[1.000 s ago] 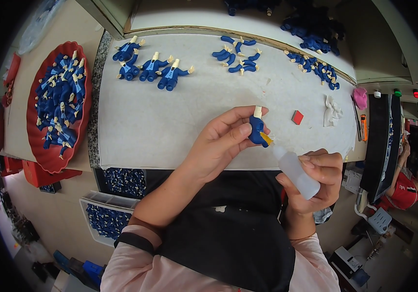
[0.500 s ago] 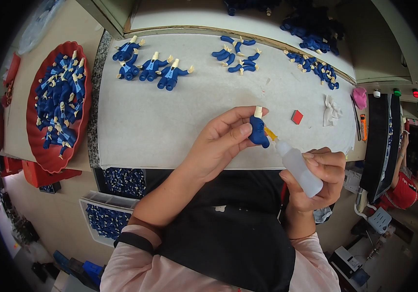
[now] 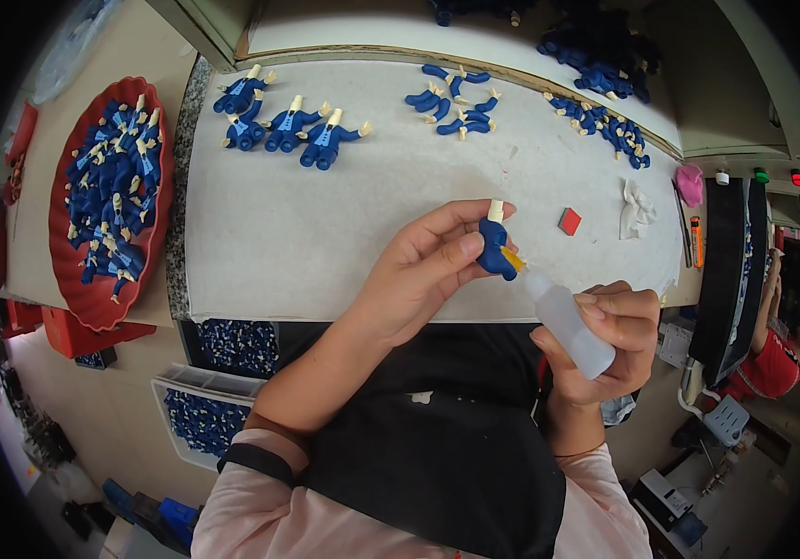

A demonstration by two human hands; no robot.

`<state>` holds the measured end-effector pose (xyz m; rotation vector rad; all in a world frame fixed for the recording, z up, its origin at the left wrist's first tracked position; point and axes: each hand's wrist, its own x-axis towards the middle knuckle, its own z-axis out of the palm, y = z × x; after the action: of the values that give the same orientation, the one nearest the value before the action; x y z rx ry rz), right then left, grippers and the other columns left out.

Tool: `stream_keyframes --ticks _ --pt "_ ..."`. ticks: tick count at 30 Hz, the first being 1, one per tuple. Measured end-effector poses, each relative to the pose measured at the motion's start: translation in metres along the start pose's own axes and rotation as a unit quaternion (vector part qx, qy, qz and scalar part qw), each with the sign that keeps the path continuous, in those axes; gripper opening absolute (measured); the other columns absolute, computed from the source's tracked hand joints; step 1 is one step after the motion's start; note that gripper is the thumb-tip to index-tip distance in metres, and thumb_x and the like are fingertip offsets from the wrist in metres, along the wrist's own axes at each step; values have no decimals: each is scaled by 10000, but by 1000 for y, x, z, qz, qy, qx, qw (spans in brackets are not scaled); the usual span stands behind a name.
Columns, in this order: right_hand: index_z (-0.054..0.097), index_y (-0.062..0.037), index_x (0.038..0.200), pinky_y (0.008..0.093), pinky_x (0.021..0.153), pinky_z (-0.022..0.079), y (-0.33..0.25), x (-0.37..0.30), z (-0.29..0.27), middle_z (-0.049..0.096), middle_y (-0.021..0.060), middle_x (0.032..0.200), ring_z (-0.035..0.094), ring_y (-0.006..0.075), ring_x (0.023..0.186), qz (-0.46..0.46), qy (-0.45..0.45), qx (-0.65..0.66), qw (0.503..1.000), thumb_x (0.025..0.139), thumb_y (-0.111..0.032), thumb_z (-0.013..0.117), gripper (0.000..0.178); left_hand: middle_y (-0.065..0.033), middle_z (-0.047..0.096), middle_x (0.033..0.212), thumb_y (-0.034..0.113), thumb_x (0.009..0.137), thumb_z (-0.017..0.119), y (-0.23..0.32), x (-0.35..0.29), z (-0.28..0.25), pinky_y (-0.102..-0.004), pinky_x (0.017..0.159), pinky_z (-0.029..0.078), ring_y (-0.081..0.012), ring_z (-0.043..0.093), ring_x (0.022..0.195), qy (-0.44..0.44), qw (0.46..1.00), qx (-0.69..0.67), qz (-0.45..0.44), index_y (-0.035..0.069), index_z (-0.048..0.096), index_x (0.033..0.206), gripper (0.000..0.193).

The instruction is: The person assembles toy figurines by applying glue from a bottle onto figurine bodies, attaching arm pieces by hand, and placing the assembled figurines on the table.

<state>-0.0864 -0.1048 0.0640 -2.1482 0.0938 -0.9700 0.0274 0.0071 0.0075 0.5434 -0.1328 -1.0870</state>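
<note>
Between the thumb and fingers of my left hand (image 3: 433, 261) is a small blue figurine body (image 3: 492, 244) with a cream neck peg pointing up. My right hand (image 3: 610, 335) is wrapped round a translucent white squeeze bottle (image 3: 568, 321), tilted up to the left. Its yellow nozzle tip (image 3: 512, 259) meets the right side of the body; whether liquid comes out cannot be seen. Several figurines with arms (image 3: 288, 126) lie at the far left of the white work sheet (image 3: 325, 214). Loose blue arms (image 3: 463, 121) with cream hands lie at the far middle.
A red scalloped tray (image 3: 63, 233) full of figurines stands at left. More small arms (image 3: 605, 130) are heaped at the far right, near a red block (image 3: 569, 221), crumpled tissue (image 3: 637, 210) and an orange marker (image 3: 696, 242). A white bin (image 3: 172, 382) sits lower left. Another person (image 3: 772, 359) is at right.
The nozzle has shifted slightly down along the blue body, and the bottle has moved a little left with it. My left hand keeps its hold almost unmoved.
</note>
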Motion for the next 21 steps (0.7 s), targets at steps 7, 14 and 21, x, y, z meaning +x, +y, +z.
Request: stream_keyframes --ticks 7,14,21 --pt "519 -31 846 247 572 434 2 -1 1 483 79 784 500 146 622 2 5 2 1000 535 -86 786 414 -111 521 1021 110 851 459 2 0 0 -338 859 410 -241 510 993 -9 1000 19 -2 15 433 1154 318" --pt "515 -31 848 244 574 433 1 -2 -4 483 81 788 505 154 631 7 -1 -7 1000 538 -95 786 416 -115 519 1021 106 847 461 -1 1 1 -335 858 410 -242 508 994 -9 1000 -1 3 8 429 1155 324" --pt "447 -21 867 238 620 446 22 9 -25 506 129 864 532 168 734 74 121 113 983 588 65 693 382 -96 466 1149 87 852 453 -1 0 -6 -356 869 399 -226 502 996 -27 999 -19 1 -6 409 1166 331"
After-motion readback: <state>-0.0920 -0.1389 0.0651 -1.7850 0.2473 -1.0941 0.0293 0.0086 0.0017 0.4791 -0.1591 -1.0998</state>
